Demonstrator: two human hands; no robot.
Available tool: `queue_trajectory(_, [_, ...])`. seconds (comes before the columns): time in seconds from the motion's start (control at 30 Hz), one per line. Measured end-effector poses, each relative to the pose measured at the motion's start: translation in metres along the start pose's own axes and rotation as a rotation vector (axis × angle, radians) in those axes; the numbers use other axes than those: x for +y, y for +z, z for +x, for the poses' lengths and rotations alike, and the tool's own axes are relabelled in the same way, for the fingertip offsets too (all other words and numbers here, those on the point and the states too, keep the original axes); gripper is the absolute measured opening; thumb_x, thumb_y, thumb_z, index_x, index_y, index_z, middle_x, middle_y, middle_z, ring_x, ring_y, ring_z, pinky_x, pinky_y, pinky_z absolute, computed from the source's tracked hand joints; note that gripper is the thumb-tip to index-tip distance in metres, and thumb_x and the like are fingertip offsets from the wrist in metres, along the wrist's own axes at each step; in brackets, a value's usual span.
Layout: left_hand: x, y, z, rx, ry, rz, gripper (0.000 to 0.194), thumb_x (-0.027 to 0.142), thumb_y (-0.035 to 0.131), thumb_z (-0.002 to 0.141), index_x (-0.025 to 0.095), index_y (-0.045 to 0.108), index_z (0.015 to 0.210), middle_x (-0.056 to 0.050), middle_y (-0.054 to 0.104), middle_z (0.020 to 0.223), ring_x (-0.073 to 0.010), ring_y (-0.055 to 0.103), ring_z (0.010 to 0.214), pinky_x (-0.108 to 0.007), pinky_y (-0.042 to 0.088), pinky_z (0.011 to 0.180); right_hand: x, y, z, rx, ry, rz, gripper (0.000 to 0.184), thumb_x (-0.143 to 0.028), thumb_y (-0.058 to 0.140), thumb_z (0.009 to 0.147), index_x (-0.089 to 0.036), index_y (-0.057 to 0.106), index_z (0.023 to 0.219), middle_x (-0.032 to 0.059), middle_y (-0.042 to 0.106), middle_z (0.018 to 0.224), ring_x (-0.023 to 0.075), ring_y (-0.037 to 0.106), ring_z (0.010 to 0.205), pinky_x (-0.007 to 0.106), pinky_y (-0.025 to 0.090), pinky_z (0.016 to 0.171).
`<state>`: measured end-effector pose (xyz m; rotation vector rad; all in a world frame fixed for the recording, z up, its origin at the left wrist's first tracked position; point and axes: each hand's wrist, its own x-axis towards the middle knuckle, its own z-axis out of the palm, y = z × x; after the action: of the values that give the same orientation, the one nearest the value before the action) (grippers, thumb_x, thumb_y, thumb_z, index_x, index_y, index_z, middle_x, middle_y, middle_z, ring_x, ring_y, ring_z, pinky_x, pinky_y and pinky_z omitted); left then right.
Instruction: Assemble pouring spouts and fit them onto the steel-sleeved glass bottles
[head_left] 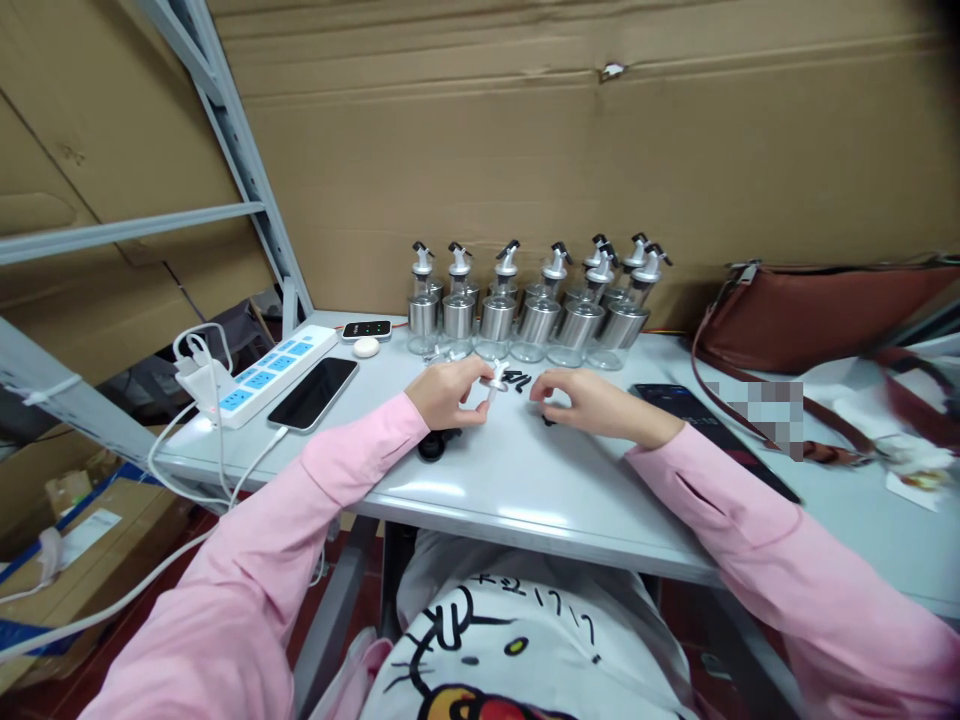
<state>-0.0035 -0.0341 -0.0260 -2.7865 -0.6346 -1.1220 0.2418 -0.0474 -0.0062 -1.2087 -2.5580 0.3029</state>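
My left hand (450, 392) is closed in a pinch on a white plastic pourer spout (496, 378), held just above the table. My right hand (576, 402) is to the right of it, fingers curled but apart, with a small black piece (549, 421) partly hidden below. Between the hands lie several small black spout levers (514, 378). Round black caps (430, 446) sit under my left wrist. Behind the hands stand glass oil bottles (498, 318) with steel sleeves, white pourers and black levers. Clear or white loose parts (448, 354) lie in front of them.
To the left are a power strip (259, 380) with a plugged charger, a phone (313, 394) on a cable, a white round case (366, 347) and a small black device (367, 330). A dark tablet (712, 440) and a brown bag (817, 315) lie right. Cardboard (525, 150) stands behind.
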Motion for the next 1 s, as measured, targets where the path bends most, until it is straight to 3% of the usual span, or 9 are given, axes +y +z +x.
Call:
queue_trajectory(0.1, [0.0,0.0,0.0,0.009,0.007,-0.006,0.023,0.02,0.053,0.071,0.017,0.048,0.093,0.003,0.058,0.076,-0.0064,0.051,0.051,-0.02,0.043,0.057,0.014,-0.013,-0.004,0.022,0.1,-0.033,0.018,-0.015,0.047,0.073,-0.018,0.061,0.084,0.0061,0.068,0.084,0.0187,0.062,0.077,0.03,0.046,0.074])
queue_trajectory(0.27, [0.001,0.0,0.0,-0.019,-0.012,0.0,0.023,0.02,0.054,0.071,0.017,0.048,0.093,0.003,0.059,0.076,-0.0068,0.052,0.052,-0.02,0.042,0.057,0.034,-0.025,-0.008,-0.094,0.211,-0.076,0.021,-0.013,0.051,0.069,-0.019,0.062,0.086,0.0049,0.069,0.083,0.019,0.064,0.076,0.029,0.047,0.071])
queue_trajectory(0.4, [0.001,0.0,0.0,-0.013,-0.009,-0.001,0.022,0.02,0.053,0.071,0.017,0.049,0.093,0.003,0.059,0.075,-0.0068,0.052,0.052,-0.02,0.042,0.056,0.046,-0.031,-0.012,-0.007,0.413,-0.275,0.025,-0.01,0.047,0.072,-0.018,0.063,0.088,0.0085,0.07,0.086,0.0223,0.064,0.08,0.032,0.046,0.072])
queue_trajectory(0.47, [0.001,0.0,0.0,-0.003,-0.003,-0.009,0.023,0.02,0.054,0.071,0.017,0.049,0.093,0.003,0.059,0.074,-0.0065,0.051,0.051,-0.02,0.042,0.056,0.052,-0.036,-0.017,-0.026,0.492,-0.315,0.015,-0.014,0.053,0.071,-0.018,0.064,0.08,0.0092,0.07,0.081,0.024,0.064,0.075,0.033,0.046,0.067])
queue_trajectory(0.53, [0.001,0.0,0.0,-0.004,-0.005,-0.009,0.023,0.02,0.054,0.071,0.017,0.049,0.093,0.003,0.059,0.074,-0.0064,0.051,0.051,-0.02,0.042,0.055,0.053,-0.042,-0.023,-0.141,0.511,-0.246,0.007,-0.023,0.06,0.068,-0.019,0.063,0.073,0.0073,0.069,0.074,0.0225,0.063,0.069,0.032,0.045,0.062])
queue_trajectory(0.63, [0.001,0.0,0.0,-0.033,-0.035,0.0,0.024,0.021,0.054,0.071,0.017,0.049,0.094,0.003,0.06,0.076,-0.0065,0.052,0.052,-0.02,0.043,0.057,0.045,-0.045,-0.028,-0.416,0.525,-0.071,0.018,-0.037,0.065,0.065,-0.02,0.063,0.071,0.003,0.066,0.065,0.0182,0.06,0.061,0.028,0.043,0.056])
queue_trajectory(0.73, [0.001,0.001,-0.001,-0.057,-0.059,-0.006,0.024,0.021,0.054,0.071,0.017,0.05,0.094,0.002,0.061,0.079,-0.0064,0.052,0.053,-0.02,0.044,0.058,0.028,-0.039,-0.025,-0.541,0.591,-0.027,0.02,-0.034,0.066,0.06,-0.019,0.062,0.072,0.0002,0.061,0.055,0.0151,0.055,0.053,0.025,0.038,0.048])
queue_trajectory(0.87, [0.001,0.001,-0.001,-0.055,-0.064,-0.01,0.025,0.021,0.055,0.07,0.017,0.05,0.094,0.002,0.061,0.079,-0.0064,0.052,0.053,-0.02,0.043,0.058,0.018,-0.027,-0.017,-0.504,0.578,0.01,0.008,-0.02,0.058,0.061,-0.017,0.058,0.069,0.0005,0.059,0.054,0.0126,0.054,0.049,0.022,0.037,0.045])
queue_trajectory(1.0, [0.0,0.001,-0.002,-0.058,-0.073,-0.01,0.025,0.021,0.055,0.07,0.017,0.05,0.094,0.003,0.06,0.076,-0.0065,0.052,0.053,-0.02,0.043,0.058,0.021,-0.019,-0.013,-0.408,0.488,0.027,0.023,-0.023,0.061,0.062,-0.016,0.059,0.083,0.0017,0.064,0.067,0.0114,0.054,0.047,0.023,0.04,0.046])
